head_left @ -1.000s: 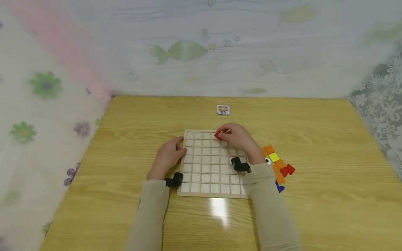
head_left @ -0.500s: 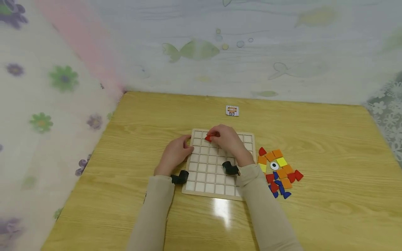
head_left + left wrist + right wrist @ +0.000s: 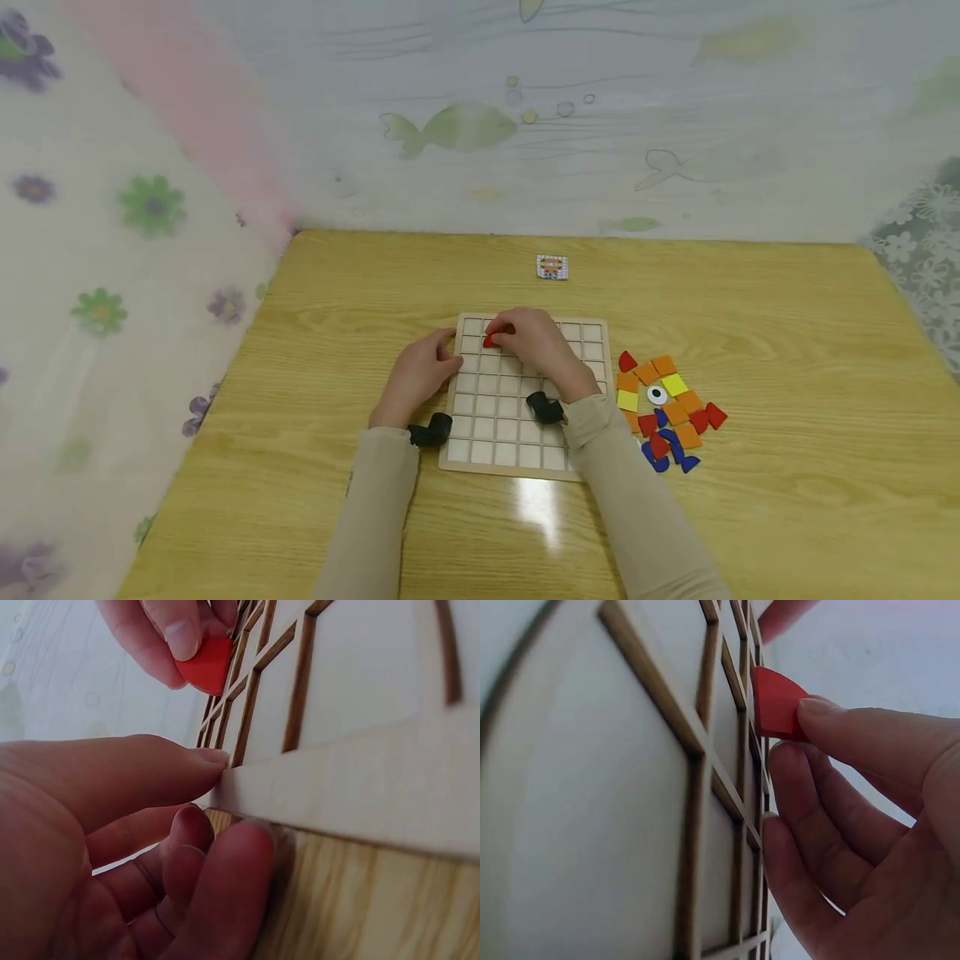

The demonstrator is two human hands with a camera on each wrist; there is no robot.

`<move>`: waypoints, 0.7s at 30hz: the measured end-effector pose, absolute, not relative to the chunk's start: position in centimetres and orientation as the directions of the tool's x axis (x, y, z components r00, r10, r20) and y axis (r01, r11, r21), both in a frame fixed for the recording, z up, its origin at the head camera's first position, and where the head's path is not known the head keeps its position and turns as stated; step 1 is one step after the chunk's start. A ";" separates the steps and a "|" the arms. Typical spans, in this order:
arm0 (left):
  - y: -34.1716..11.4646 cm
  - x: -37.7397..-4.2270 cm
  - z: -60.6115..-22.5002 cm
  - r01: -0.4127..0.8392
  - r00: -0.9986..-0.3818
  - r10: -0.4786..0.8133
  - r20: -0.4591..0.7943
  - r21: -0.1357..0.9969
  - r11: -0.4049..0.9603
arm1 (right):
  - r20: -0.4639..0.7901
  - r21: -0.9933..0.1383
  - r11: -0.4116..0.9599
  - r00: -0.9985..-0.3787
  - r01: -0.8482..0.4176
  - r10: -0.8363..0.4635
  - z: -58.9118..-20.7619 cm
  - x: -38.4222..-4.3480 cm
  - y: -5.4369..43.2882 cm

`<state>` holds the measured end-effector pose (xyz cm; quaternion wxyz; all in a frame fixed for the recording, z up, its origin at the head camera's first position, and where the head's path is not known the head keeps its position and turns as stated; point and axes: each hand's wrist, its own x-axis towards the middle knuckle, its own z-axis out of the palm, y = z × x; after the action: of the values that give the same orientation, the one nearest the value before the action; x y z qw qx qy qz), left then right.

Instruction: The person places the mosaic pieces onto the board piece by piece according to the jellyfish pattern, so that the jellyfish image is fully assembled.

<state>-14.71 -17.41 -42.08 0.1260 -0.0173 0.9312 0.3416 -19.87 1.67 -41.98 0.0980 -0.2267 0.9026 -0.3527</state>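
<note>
A wooden grid board point(image 3: 487, 406) lies flat on the table, its square cells framed by thin raised strips. At its left edge my left hand point(image 3: 417, 375) holds the rim, the thumb on top and the curled fingers against the side in the left wrist view. Over the upper left cells, my right hand point(image 3: 538, 346) pinches a red quarter-circle tile point(image 3: 778, 705) between thumb and fingers. The tile's edge meets or nearly meets the grid strips; the right wrist view does not settle which. My right hand and forearm hide part of the board.
Right of the board lies a loose group of orange square tiles point(image 3: 687, 436), yellow squares point(image 3: 673, 384), red pieces point(image 3: 716, 416), blue pieces point(image 3: 690, 464) and a white eye disc point(image 3: 656, 395). A small printed pattern card point(image 3: 552, 267) lies behind the board, near the wall.
My right hand has moved left across the board's top rows with the red quarter-circle tile. My left hand has stayed on the left edge. The head view has shifted slightly.
</note>
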 end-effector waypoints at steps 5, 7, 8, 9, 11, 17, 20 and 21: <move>-17.5 -14.7 -42.2 -0.117 -0.970 0.052 -0.239 0.640 0.759 | -0.025 -0.668 0.662 -0.879 -0.339 -0.475 -42.1 -19.8 1.4; -17.5 -14.7 -42.3 -0.119 -0.969 0.054 -0.242 0.643 0.756 | -0.024 -0.640 0.682 -0.878 -0.354 -0.478 -42.1 -19.7 1.3; -17.4 -14.7 -42.3 -0.119 -0.968 0.055 -0.244 0.643 0.757 | -0.022 -0.628 0.690 -0.878 -0.360 -0.479 -42.1 -19.6 1.3; -17.4 -14.7 -42.3 -0.118 -0.968 0.056 -0.244 0.643 0.757 | -0.020 -0.614 0.699 -0.878 -0.367 -0.478 -42.1 -19.6 1.2; -17.4 -14.7 -42.3 -0.117 -0.969 0.057 -0.242 0.646 0.754 | -0.016 -0.600 0.709 -0.881 -0.370 -0.473 -42.1 -19.5 1.2; -17.4 -14.7 -42.2 -0.135 -0.967 0.040 -0.251 0.643 0.754 | -0.027 -0.627 0.699 -0.887 -0.344 -0.461 -41.9 -19.5 1.3; -17.4 -14.7 -42.3 -0.145 -0.965 0.036 -0.261 0.640 0.754 | -0.017 -0.651 0.684 -0.894 -0.330 -0.448 -41.9 -19.5 1.8; -17.3 -14.7 -42.3 -0.150 -0.964 0.033 -0.264 0.640 0.754 | -0.014 -0.665 0.675 -0.897 -0.321 -0.441 -41.8 -19.4 2.0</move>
<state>-14.65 -17.34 -42.31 0.1305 -0.0316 0.9273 0.3494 -19.39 1.98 -41.81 0.0871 -0.2090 0.9110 -0.3447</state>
